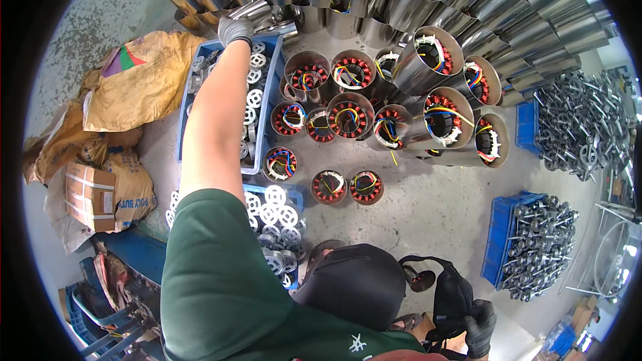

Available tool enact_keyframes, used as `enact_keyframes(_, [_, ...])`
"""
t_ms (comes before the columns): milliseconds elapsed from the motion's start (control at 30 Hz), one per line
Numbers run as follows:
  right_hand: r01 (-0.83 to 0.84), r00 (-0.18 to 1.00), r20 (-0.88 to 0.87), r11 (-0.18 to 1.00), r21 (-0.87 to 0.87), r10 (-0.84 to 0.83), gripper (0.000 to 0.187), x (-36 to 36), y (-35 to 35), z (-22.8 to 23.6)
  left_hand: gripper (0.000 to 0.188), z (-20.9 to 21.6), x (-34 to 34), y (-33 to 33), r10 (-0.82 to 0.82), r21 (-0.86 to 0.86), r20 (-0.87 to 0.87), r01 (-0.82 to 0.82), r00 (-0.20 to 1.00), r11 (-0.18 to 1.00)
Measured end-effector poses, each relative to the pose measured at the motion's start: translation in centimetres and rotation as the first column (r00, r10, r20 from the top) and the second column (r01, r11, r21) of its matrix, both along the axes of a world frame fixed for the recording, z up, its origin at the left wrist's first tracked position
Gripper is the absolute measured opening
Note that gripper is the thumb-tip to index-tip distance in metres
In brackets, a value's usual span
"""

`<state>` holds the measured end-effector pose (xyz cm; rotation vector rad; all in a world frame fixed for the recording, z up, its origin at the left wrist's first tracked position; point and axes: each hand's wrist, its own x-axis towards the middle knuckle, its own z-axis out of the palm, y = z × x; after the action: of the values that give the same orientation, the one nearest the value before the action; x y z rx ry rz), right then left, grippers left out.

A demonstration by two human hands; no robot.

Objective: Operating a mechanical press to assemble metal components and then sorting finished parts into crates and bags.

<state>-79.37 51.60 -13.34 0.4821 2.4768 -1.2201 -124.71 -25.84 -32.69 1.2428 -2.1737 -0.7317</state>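
Note:
My left hand (235,31), in a grey glove, reaches across a blue crate (269,87) to its far end. It is at a shiny metal cylinder (251,12) lying on its side there; its fingers are mostly hidden, so its grip does not show. The crate holds round, silver-coloured slotted metal parts (254,98). Low at the right, my right hand (479,329), also gloved, has its fingers curled beside a black strapped bag (453,297). What those fingers hold, if anything, is hidden.
Motor stators (348,120) with red windings and coloured wires stand in metal sleeves at the centre. Rows of steel cylinders (394,10) line the back. Blue crates of shafted metal parts (542,247) sit right; sacks (137,83) and a cardboard box (90,195) lie left.

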Motion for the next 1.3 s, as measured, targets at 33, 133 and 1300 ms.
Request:
enact_keyframes(33, [0.017, 1.0, -0.01, 1.0, -0.026, -0.017, 0.044, 0.0, 0.0, -0.1, 0.047, 0.1, 0.4, -0.2, -0.01, 0.012, 0.013, 0.01, 1.0, 1.0])
enact_keyframes(133, [-0.05, 0.999, 0.005, 0.999, 0.003, 0.05, 0.04, -0.1, 0.3, -0.4, 0.046, 0.9, 1.9, -0.4, -0.048, -0.024, -0.091, 0.046, 0.995, 0.999])
enact_keyframes(1300, [0.002, 1.0, 0.016, 1.0, 0.006, -0.002, 0.044, -0.2, -0.6, -0.5, 0.038, -2.6, -8.4, 7.3, -0.379, -0.025, 0.92, 0.979, 0.102, 0.202])
